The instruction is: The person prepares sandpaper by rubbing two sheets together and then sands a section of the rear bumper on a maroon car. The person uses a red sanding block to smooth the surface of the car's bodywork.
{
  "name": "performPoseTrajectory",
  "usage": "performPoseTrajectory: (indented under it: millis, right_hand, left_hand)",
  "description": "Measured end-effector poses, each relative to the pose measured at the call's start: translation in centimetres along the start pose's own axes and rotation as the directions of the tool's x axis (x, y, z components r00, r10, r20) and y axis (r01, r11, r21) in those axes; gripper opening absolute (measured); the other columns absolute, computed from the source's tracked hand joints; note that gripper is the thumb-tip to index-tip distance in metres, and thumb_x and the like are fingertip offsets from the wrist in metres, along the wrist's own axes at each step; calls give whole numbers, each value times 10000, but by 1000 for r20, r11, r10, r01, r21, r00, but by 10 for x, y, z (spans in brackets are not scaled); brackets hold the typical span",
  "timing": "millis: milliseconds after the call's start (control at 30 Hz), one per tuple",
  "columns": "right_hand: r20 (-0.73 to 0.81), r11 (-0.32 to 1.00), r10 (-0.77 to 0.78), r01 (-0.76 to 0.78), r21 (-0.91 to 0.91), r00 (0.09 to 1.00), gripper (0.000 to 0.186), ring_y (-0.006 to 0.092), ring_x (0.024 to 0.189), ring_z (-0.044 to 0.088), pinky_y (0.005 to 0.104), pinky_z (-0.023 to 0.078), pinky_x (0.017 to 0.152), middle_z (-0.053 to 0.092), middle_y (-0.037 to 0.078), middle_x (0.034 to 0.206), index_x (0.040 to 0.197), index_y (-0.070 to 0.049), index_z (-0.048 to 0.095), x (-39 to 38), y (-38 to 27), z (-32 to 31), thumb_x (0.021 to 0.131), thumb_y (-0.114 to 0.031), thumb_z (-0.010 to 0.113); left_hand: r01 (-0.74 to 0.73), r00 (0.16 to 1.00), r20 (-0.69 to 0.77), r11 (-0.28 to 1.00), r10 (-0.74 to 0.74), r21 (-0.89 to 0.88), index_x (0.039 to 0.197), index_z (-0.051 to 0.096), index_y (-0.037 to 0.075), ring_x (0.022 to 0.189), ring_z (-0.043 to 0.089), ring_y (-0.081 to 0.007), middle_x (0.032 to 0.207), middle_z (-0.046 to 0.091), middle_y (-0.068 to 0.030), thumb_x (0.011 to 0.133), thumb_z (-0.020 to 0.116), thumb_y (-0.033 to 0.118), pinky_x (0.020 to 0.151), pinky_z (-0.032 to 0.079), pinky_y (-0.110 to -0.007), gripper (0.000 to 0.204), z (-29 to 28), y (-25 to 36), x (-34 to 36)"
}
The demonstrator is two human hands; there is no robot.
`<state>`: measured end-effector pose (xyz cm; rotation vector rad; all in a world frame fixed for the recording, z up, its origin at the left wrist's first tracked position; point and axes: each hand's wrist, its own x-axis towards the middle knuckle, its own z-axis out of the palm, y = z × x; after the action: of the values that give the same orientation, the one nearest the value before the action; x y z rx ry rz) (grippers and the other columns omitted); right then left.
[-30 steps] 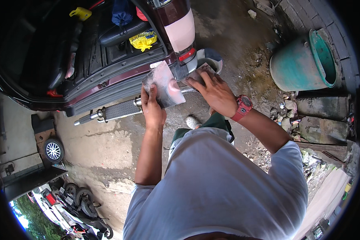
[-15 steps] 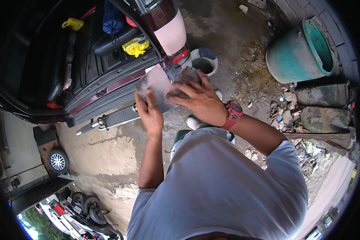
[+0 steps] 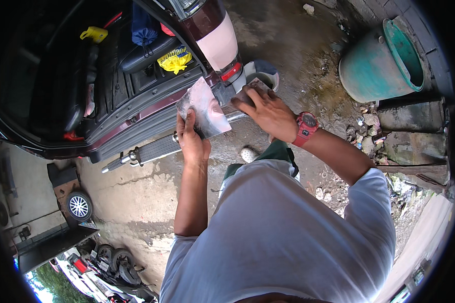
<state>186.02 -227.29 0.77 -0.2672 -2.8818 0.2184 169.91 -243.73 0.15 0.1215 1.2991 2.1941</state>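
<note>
My left hand (image 3: 192, 143) is closed on the lower left edge of a thin flat rectangular plate (image 3: 207, 107), thumb over its face. Pinkish-grey smears and a dark patch cover the plate, which is tilted toward me. To its right, my right hand (image 3: 272, 117), with a red watch (image 3: 307, 127) on the wrist, is bent over a dark, flat-looking piece with a pinkish edge (image 3: 258, 84). Fingers hide most of that piece, so its kind is unclear. A gap separates it from the plate. Both hands are in front of the rear corner of a dark red vehicle (image 3: 207, 22).
A pale patch (image 3: 219, 48) marks the vehicle's corner. Beyond my right hand stands a bucket (image 3: 274, 79). A metal step bar (image 3: 156, 150) runs below the open cargo area. At right are a green tub (image 3: 366, 70) and rubble (image 3: 369, 144); a wheel (image 3: 79, 206) lies at left.
My right hand has moved right with the dark piece, away from the plate. More of the plate's smeared face now shows. My left hand keeps its hold.
</note>
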Motion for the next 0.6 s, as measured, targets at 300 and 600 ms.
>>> performPoseTrajectory:
  millis: [300, 600]
  right_hand:
    - [-156, 984, 87, -60, 169, 984, 627, 354, 1453, 407, 685, 270, 1173, 486, 45, 1479, 1380, -322, 630, 11, -31, -7, 857, 16, 555]
    - [293, -444, 497, -51, 895, 817, 486, 299, 1337, 552, 550, 453, 1078, 558, 104, 1445, 1481, -170, 504, -3, 13, 73, 1005, -90, 562]
  left_hand:
    - [-362, 931, 217, 669, 293, 649, 1398, 462, -43, 1153, 553, -158, 1296, 606, -150, 1103, 528, 281, 1010, 454, -308, 443, 13, 7, -11]
    - [-25, 939, -344, 994, -12, -103, 1340, 533, -53, 1168, 674, -287, 1326, 634, -188, 1041, 555, 162, 946, 626, -403, 369, -124, 13, 23]
